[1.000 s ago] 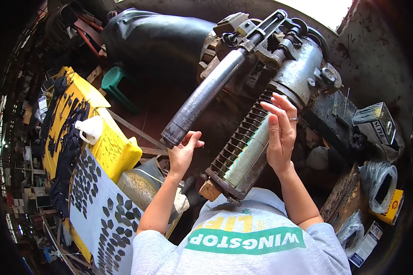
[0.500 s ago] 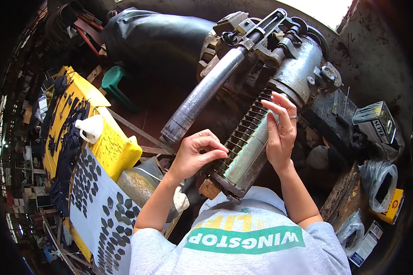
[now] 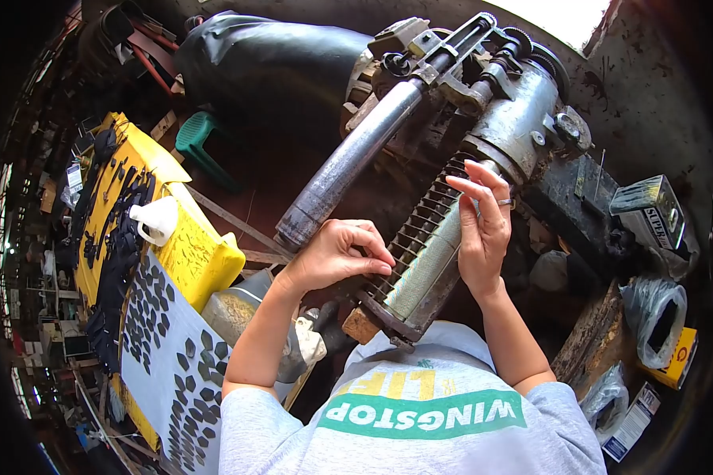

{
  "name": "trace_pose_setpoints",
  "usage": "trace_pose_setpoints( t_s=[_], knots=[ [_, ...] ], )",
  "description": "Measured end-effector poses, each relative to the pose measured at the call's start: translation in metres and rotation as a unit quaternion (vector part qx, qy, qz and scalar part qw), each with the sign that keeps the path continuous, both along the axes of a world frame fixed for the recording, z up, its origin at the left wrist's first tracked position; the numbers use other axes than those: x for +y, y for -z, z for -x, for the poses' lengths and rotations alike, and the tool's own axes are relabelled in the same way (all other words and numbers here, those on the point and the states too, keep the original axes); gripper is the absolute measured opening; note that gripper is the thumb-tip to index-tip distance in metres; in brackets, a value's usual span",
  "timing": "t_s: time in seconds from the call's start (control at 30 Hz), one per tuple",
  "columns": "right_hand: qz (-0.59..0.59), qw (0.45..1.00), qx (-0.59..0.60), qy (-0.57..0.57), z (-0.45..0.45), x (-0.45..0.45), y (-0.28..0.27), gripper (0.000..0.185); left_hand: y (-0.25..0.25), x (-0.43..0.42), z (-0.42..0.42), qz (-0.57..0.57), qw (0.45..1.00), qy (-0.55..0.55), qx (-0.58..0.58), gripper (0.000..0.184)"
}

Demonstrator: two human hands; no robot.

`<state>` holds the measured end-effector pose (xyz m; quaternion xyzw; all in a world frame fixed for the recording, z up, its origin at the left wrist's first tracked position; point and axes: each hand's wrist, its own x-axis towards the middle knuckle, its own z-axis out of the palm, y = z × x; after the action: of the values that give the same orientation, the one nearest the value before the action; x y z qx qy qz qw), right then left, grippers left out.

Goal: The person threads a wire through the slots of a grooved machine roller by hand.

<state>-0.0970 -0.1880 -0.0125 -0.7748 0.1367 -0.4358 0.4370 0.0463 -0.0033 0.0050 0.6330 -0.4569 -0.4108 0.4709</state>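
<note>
A metal machine reaches down toward my chest, with a row of thin metal fins beside a pale textured roller. My left hand is at the lower fins, thumb and fingertips pinched together; anything between them is too small to make out. My right hand, with a ring, rests along the right side of the roller, its fingers apart and slightly bent, holding nothing. A smooth metal cylinder slants down at the left, its lower end just above my left wrist. A wooden block sits at the machine's near end.
At the left, dark cut pieces lie on a pale sheet beside a yellow cover with a white jug. A green stool stands behind. On the right are a tin, plastic rolls and a yellow box.
My left hand has moved right from below the smooth cylinder's end to the lower fins, fingertips pinched. My right hand has barely moved beside the roller.
</note>
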Motion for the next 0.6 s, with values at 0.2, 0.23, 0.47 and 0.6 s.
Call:
trace_pose_setpoints(
  t_s=[0.2,0.23,0.47,0.6],
  knots=[
    [0.027,0.999,-0.016,0.012,-0.002,-0.003,0.002,0.030,-0.001,0.004,0.000,0.016,0.999,0.003,0.037,0.010],
    [0.018,1.000,-0.020,0.011,-0.002,-0.003,0.002,0.029,-0.001,0.004,0.001,0.017,0.999,0.000,0.043,0.008],
    [0.004,1.000,-0.029,0.011,-0.001,-0.005,0.002,0.027,-0.004,0.002,0.011,0.007,0.999,-0.038,0.032,0.012],
    [-0.002,0.999,-0.033,0.007,-0.001,-0.005,0.002,0.024,-0.003,-0.005,0.010,0.098,0.988,-0.004,-0.122,0.017]
  ],
)
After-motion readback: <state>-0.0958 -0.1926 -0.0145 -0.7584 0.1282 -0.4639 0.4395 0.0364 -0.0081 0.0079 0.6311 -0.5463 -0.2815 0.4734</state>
